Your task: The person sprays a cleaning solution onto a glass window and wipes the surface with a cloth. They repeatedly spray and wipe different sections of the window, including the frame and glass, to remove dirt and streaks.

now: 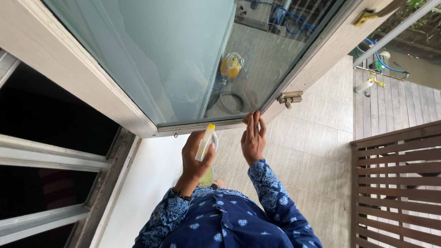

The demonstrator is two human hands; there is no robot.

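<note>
My left hand (195, 158) grips a spray bottle (205, 143) with a white trigger head, a yellow nozzle tip and pale yellow liquid; the nozzle points toward a glass door pane (183, 55). My right hand (253, 138) is open and flat, fingers together, its fingertips resting on the wooden frame (202, 125) along the pane's edge. Both sleeves are dark blue with a light pattern, and a dark bead bracelet sits on the left wrist. The glass reflects a yellow object and a coiled hose.
A brass latch (290, 98) sits on the door frame near my right hand. Beige floor tiles (317, 138) meet a grey wooden deck (399, 103) holding a white bottle (364, 86) and a blue hose. A brown slatted railing (399, 183) stands at the right, and a dark opening with pale rails (46, 158) at the left.
</note>
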